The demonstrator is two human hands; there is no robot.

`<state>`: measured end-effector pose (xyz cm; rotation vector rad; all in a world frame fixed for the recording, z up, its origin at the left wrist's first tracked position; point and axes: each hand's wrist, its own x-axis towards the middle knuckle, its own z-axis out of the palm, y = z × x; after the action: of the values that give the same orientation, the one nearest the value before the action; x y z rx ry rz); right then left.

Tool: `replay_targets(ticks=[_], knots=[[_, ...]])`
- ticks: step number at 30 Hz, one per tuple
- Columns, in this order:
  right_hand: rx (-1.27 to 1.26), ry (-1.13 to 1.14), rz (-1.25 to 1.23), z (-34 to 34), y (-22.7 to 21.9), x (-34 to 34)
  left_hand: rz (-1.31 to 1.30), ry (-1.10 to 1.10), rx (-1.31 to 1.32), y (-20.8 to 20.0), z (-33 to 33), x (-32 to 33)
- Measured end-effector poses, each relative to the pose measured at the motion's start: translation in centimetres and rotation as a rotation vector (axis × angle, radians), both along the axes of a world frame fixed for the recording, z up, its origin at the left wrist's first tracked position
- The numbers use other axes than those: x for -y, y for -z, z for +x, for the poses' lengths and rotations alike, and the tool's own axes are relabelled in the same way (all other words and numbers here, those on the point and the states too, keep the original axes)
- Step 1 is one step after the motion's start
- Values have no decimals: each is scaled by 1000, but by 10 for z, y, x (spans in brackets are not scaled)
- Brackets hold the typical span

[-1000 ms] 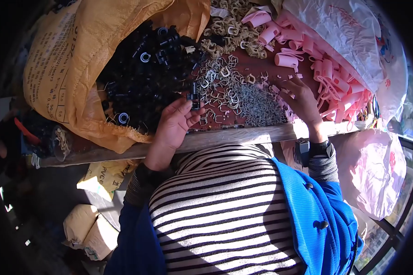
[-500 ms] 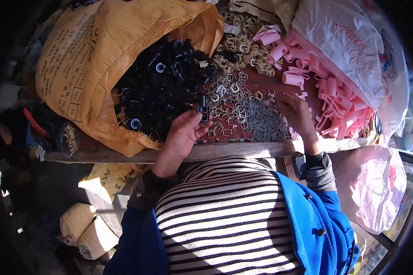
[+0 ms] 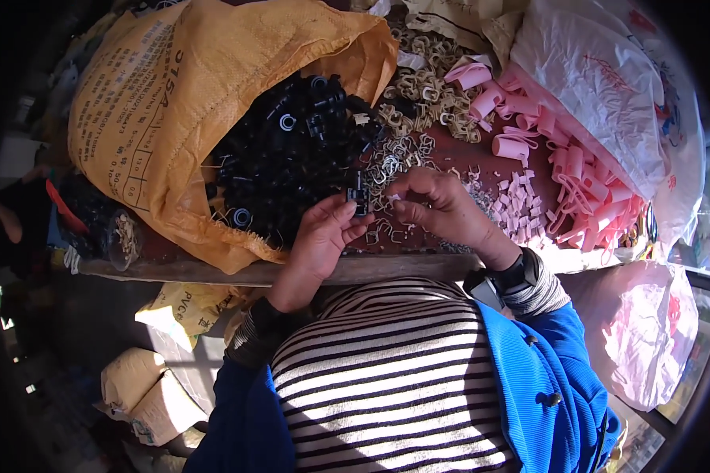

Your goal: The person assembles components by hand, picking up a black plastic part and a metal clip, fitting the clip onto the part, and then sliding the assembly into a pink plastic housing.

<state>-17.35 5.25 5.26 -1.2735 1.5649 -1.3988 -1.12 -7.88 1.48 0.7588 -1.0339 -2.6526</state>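
My left hand [image 3: 321,236] pinches a small black plastic fitting [image 3: 358,200] upright between thumb and fingers, over the table's near edge. Close by on its right is my right hand [image 3: 454,217], thumb and forefinger brought together; whatever tiny thing they may hold is too small to name. The two hands are a short gap apart. Many similar black plastic parts [image 3: 284,165] spill from an orange woven sack [image 3: 177,110] behind my left hand. Loose metal loops [image 3: 406,154] lie behind the fitting, and small pink pieces [image 3: 521,211] are heaped beside my right wrist.
Rolled pink plastic pieces [image 3: 588,185] pour from a white bag [image 3: 584,79] at the right. Beige clips [image 3: 434,87] are piled at the back. A wooden rail [image 3: 386,268] runs along the table's front. Sacks [image 3: 154,398] stand on the floor at lower left.
My right hand has moved left from the small-parts piles to beside the black fitting, uncovering the small pink pieces. My left hand keeps holding the fitting. The view has shifted slightly.
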Motion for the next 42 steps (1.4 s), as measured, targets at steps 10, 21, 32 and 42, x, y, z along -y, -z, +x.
replay_targets(ticks=[10, 21, 32, 42], knots=[[-714, 161, 258, -60, 9, -69, 4, 4, -1, 5, -3, 1], [-1277, 393, 389, -116, 52, -19, 21, -42, 24, -1, 1, -1], [-446, 367, 195, -104, 55, -43, -8, 9, -10, 7, 0, 3], [569, 5, -13, 7, 19, 28, 90, 21, -357, 2, -10, -4]])
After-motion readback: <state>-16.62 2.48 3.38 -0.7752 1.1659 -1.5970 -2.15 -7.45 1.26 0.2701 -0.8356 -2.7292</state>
